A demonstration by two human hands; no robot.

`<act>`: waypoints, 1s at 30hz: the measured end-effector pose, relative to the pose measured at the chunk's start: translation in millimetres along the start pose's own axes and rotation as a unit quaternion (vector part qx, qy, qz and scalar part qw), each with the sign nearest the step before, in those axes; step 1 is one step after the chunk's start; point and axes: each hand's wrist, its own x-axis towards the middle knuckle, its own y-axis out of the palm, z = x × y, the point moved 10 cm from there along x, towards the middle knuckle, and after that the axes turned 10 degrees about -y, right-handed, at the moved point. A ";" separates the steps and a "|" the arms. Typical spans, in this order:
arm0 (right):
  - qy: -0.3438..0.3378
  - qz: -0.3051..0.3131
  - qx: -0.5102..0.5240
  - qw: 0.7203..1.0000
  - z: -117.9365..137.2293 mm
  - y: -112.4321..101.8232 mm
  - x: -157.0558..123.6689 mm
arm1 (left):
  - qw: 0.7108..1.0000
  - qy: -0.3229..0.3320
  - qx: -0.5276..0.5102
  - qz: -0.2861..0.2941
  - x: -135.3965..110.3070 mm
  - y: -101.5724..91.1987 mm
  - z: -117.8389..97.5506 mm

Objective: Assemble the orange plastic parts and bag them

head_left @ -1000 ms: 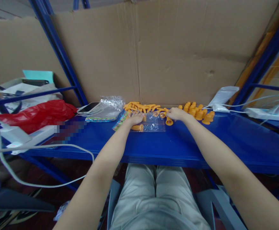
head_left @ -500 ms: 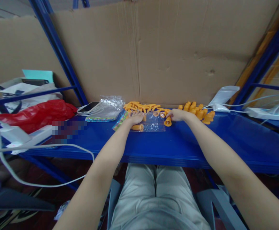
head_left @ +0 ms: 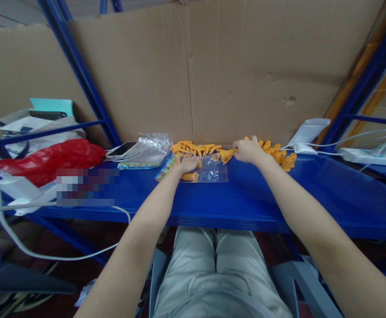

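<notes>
On the blue shelf [head_left: 246, 198] lies a small clear plastic bag [head_left: 213, 170]. My left hand [head_left: 187, 164] rests flat on the bag's left end with fingers stretched out, beside an orange tube piece [head_left: 190, 177]. My right hand [head_left: 248, 150] is closed on an orange cone-shaped piece [head_left: 226, 154] and holds it a little above the bag's far edge. Behind the bag lies a heap of curved orange pieces [head_left: 196, 148]. To the right of my right hand stands a cluster of orange cone pieces [head_left: 279, 154].
A cardboard sheet [head_left: 232, 70] walls the back. Left of the bag lie a crumpled clear bag [head_left: 151, 148], a phone [head_left: 123, 149] and a red bag [head_left: 50, 159]. White cables [head_left: 47, 203] trail off the left edge. A white pouch [head_left: 307, 132] and a power strip [head_left: 368, 157] sit at the right.
My right hand picked the orange cone piece off the shelf by the bag's right edge and lifted it back and up. My left hand stayed on the bag.
</notes>
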 end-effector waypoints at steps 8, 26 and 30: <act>-0.049 0.036 0.035 0.998 23.5 -0.2 -2.5 | 1.000 0.005 0.007 0.014 -1.4 0.9 -1.0; -0.105 0.041 0.043 0.993 70.4 23.7 1.8 | 1.000 0.015 0.004 0.000 0.7 0.9 -2.9; -0.091 0.004 0.095 0.991 68.0 18.3 3.7 | 0.999 0.032 0.001 -0.001 3.0 3.1 -7.9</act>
